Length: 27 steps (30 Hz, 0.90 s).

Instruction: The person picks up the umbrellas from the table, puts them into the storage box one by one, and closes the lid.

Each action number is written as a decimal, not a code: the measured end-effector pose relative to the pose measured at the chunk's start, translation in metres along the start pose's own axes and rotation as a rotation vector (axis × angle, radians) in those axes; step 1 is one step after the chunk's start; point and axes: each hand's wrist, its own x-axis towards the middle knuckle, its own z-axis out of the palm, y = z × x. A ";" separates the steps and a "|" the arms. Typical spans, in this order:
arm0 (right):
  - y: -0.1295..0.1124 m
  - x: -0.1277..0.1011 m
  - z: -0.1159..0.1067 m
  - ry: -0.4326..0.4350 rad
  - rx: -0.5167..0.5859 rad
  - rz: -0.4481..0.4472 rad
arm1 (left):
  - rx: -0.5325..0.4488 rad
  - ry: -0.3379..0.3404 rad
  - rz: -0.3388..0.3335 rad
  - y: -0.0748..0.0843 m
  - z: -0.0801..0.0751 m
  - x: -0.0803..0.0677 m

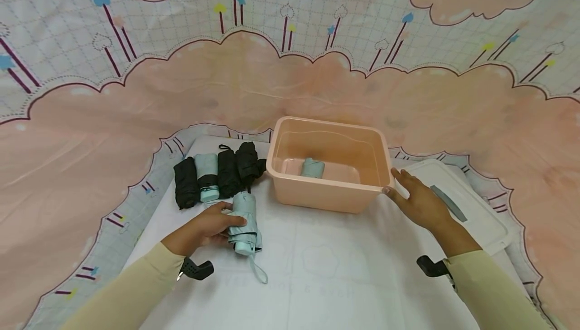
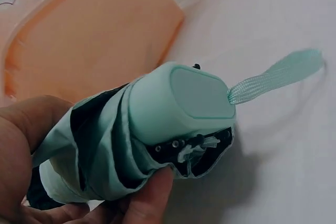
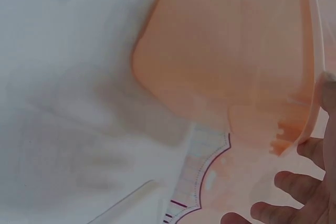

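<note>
My left hand [image 1: 215, 227] grips a folded light-green umbrella [image 1: 244, 219] around its wrapped canopy, thumb on top. In the left wrist view the umbrella's pale handle end [image 2: 205, 95] faces the camera, with a wrist strap [image 2: 281, 77] hanging off it. My right hand [image 1: 423, 201] rests with spread fingers at the near right corner of a peach plastic bin [image 1: 326, 196]. Its thumb and one finger [image 3: 312, 150] touch the rim in the right wrist view. Inside the bin lies another light-green folded umbrella [image 1: 312, 168].
Left of the bin, three black folded umbrellas [image 1: 187, 183] and a light-green one with a black band [image 1: 207, 176] lie in a row on the white tabletop [image 1: 326, 279]. A white lid with a grey handle [image 1: 480, 214] lies at the right. A patterned cloth [image 1: 254, 88] hangs behind.
</note>
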 end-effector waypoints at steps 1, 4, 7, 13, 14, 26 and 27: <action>0.000 0.001 0.000 0.000 -0.001 0.000 | 0.009 -0.001 0.012 0.004 -0.001 0.000; 0.001 0.002 -0.001 0.002 -0.004 -0.001 | 0.009 -0.011 0.046 0.018 -0.005 -0.002; 0.002 0.003 -0.002 0.001 -0.001 -0.002 | -0.012 -0.029 0.083 0.035 -0.010 -0.004; 0.002 0.006 -0.005 -0.010 0.006 -0.009 | -0.032 -0.045 0.149 0.069 -0.020 -0.010; 0.002 0.007 -0.005 -0.013 0.008 -0.012 | -0.027 -0.045 0.153 0.074 -0.022 -0.011; 0.007 0.012 -0.004 -0.026 0.024 -0.021 | -0.040 -0.091 0.193 0.117 -0.027 -0.011; 0.008 0.012 -0.004 -0.025 0.024 -0.022 | -0.033 -0.094 0.199 0.119 -0.027 -0.011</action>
